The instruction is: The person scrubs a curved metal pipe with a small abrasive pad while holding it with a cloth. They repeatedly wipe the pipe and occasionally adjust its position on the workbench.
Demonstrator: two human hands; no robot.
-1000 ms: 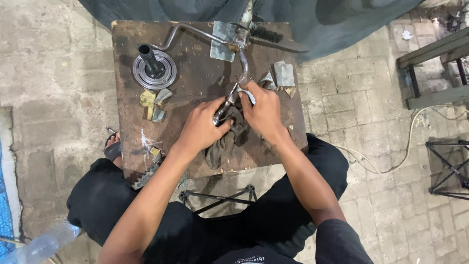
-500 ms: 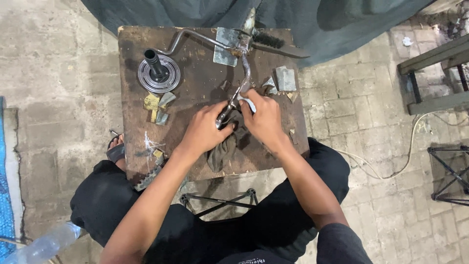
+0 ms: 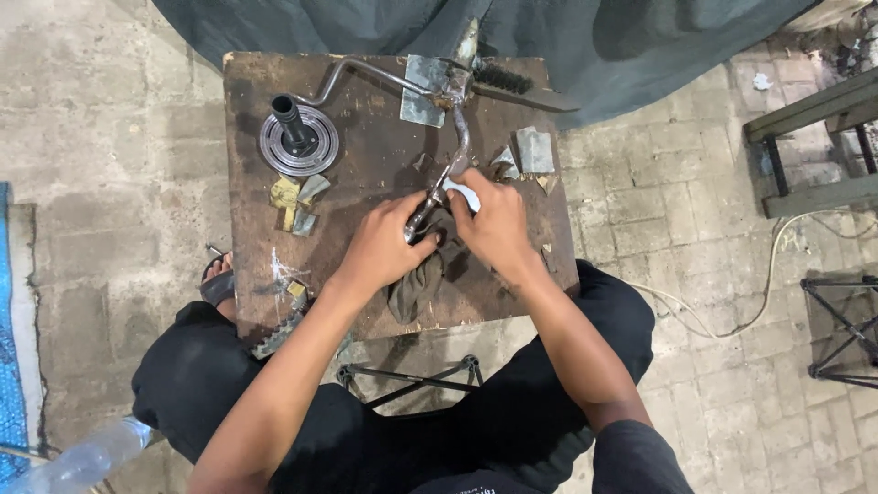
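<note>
Bent metal bar (image 3: 455,151): a chrome, handlebar-like rod lying on the wooden tabletop (image 3: 366,197), reaching from the middle of the tabletop up to its far edge.
Head view, long axis: the near arm of the bar runs from the hands away toward the far edge, leaning slightly right as it goes; at the far edge it meets a rusty joint, and a second arm branches off toward the far left corner.
Head view, pointing: the near end of the bar points back at the person and sits under the hands, so the free length lies straight ahead of both.
Left hand (image 3: 384,245): its grip is closed around the near end of the bar, fingers curled over it.
Right hand (image 3: 494,220): closed on a small pale pad or scrap (image 3: 462,192) pressed against the bar just beyond the left hand; this hand is the one farther up the bar.
Hands together: nearly touching, both near the middle of the tabletop.
Rag (image 3: 416,279): dark cloth, crumpled under and just behind the hands, toward the near edge.
Round metal disc (image 3: 298,139): with an upright black stem, near the far left corner, well apart from the hands.
Paper scraps (image 3: 533,148): grey squares by the right edge.
</note>
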